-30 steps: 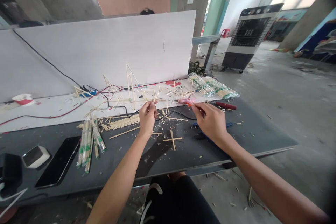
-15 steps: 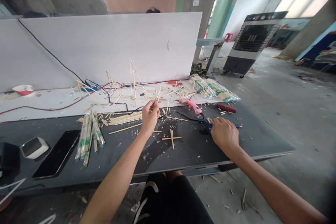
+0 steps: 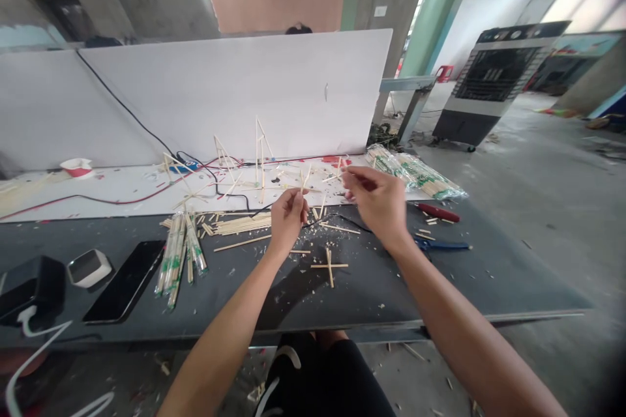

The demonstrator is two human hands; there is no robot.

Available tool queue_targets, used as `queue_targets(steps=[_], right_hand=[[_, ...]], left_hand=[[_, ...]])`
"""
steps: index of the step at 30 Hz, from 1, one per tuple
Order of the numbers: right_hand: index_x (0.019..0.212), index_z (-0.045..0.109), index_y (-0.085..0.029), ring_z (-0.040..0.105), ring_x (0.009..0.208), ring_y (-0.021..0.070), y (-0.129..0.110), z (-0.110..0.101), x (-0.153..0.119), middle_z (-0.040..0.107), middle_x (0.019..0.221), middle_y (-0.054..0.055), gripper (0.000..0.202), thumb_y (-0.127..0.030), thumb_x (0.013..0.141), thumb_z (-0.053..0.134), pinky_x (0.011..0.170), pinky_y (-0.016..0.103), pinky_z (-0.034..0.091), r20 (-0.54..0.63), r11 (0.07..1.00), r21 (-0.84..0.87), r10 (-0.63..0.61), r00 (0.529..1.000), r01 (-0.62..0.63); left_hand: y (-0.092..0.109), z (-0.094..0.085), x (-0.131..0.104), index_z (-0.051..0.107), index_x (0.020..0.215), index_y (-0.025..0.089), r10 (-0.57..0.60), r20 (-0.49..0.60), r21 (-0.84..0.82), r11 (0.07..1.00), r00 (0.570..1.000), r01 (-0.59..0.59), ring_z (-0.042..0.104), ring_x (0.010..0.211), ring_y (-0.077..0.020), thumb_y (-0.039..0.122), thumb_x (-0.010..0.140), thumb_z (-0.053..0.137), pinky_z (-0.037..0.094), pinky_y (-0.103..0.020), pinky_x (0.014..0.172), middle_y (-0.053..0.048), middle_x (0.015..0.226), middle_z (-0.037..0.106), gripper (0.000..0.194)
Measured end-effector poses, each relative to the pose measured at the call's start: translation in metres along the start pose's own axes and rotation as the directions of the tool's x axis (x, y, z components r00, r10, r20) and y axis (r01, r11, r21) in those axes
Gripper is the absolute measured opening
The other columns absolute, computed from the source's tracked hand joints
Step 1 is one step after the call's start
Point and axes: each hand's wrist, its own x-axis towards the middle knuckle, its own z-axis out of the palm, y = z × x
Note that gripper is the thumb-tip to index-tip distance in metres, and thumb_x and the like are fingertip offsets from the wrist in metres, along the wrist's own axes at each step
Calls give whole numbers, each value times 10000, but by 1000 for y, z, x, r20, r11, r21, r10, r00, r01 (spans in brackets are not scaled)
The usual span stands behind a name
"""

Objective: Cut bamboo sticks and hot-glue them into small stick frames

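Observation:
My left hand [image 3: 289,212] is closed on thin wooden sticks [image 3: 306,177] that poke up from its fingertips. To its right my right hand [image 3: 379,199] is raised over the bench with fingers bent; its thumb and forefinger are close together, and whatever they hold is too small to name. Beneath both hands a cross of joined sticks [image 3: 329,266] lies on the dark mat. Blue-handled pliers [image 3: 443,245] rest right of my right hand. The pink glue gun is hidden behind that hand.
Loose sticks [image 3: 242,225] and bagged stick bundles [image 3: 171,254] lie left. A phone [image 3: 124,281] is farther left. Stick frames [image 3: 260,153] stand behind, near a white panel [image 3: 220,91]. More packs [image 3: 420,172] and a red-handled tool [image 3: 439,212] are at right.
My right hand has let go of the blue pliers and moved up and left, near my left hand. My left hand still holds the sticks. The whole view has shifted slightly.

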Motion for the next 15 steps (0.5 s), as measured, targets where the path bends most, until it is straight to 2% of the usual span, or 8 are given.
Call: queue_targets(steps=[3, 5, 10, 15], right_hand=[[939, 761, -149, 598, 539, 130, 14, 37, 6, 702, 707, 45, 278, -397, 849, 674, 517, 266, 471, 28, 981, 191, 37, 999, -42], [907, 751, -148, 582, 529, 121, 27, 50, 2, 692, 692, 38, 260, -391, 834, 691, 511, 259, 462, 60, 959, 273, 66, 996, -80], [926, 753, -147, 593, 568, 128, 42, 50, -13, 705, 725, 49, 270, -392, 855, 663, 535, 259, 468, 214, 921, 331, 140, 967, -207], [921, 756, -157, 616, 602, 141, 37, 45, -18, 704, 702, 41, 247, -367, 859, 642, 588, 277, 503, 245, 896, 365, 171, 954, -255]], left_hand=[[3, 0, 1, 641, 1021, 179, -3, -33, 1, 1000, 999, 3, 475, 430, -65, 508, 939, 587, 341, -200, 379, 15, 666, 577, 344], [4, -1, 0, 633, 1034, 176, 1, -49, 27, 1000, 999, 0, 530, 443, -77, 510, 932, 598, 367, -199, 389, 6, 686, 609, 350], [7, 1, -3, 644, 1025, 177, 7, -51, 96, 995, 999, -2, 607, 502, -118, 504, 911, 630, 459, -223, 455, -19, 715, 662, 347], [8, 8, -7, 666, 1005, 179, -18, -44, 117, 993, 999, 23, 657, 574, -156, 480, 900, 651, 539, -270, 535, -51, 743, 710, 319]])
